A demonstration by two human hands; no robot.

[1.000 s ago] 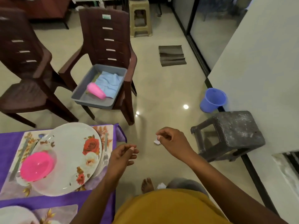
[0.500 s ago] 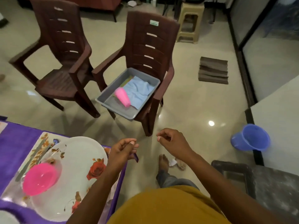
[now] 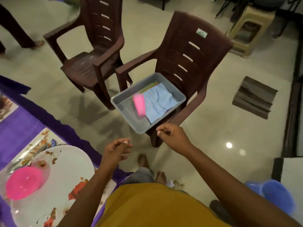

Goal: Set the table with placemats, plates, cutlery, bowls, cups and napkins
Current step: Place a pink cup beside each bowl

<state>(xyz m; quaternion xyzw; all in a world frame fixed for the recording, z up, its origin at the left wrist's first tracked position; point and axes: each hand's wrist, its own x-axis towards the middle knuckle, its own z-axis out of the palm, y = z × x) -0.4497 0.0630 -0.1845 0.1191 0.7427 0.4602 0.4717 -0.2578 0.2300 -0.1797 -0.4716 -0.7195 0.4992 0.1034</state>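
Observation:
A grey tray (image 3: 121,104) rests on the seat of a brown plastic chair (image 3: 193,51). In it lie a pink cup (image 3: 139,104) on its side and a light blue napkin (image 3: 159,102). My right hand (image 3: 173,135) hovers at the tray's near corner, fingers loosely curled, holding nothing. Lower left of it, over the floor, my left hand (image 3: 117,149) is also loosely curled with nothing in it. At the bottom left, a floral plate (image 3: 68,167) with a pink bowl (image 3: 24,184) on it sits on a floral placemat (image 3: 41,140) over a purple tablecloth (image 3: 24,125).
A second brown chair (image 3: 91,63) stands left of the first. A folded dark mat (image 3: 255,97) lies on the floor at right. A blue bucket (image 3: 277,199) sits at lower right, a beige stool (image 3: 249,30) at the back. Another person's legs (image 3: 16,30) show at top left.
The view has closed in on the chair with the tray. Both hands have come forward, and my right hand now reaches the tray's near corner.

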